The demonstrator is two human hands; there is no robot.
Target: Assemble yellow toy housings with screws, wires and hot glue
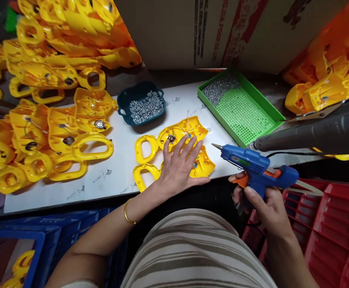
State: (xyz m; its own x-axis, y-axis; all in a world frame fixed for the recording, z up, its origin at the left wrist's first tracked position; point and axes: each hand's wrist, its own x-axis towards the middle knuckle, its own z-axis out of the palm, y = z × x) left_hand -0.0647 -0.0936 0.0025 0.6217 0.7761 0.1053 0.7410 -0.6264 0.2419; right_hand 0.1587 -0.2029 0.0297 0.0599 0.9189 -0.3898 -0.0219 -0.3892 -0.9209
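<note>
My left hand [179, 166] lies flat with fingers spread on two yellow plastic shells [192, 132] in the middle of the white table [108, 180]. The fingertips touch a small green part and thin wires inside the upper shell. A round speaker [171, 138] sits in that shell. My right hand [264, 206] grips a blue glue gun [252, 164] with an orange trigger. Its nozzle points left toward the shells, a little apart from them.
Heaps of yellow shells [57, 120] cover the left side, more lie at the far right [327, 88]. A dark teal bowl of screws [141, 106] and a green tray with screws [240, 108] stand behind. A grey tool [312, 134] hangs right. Cardboard box behind, blue and red crates below.
</note>
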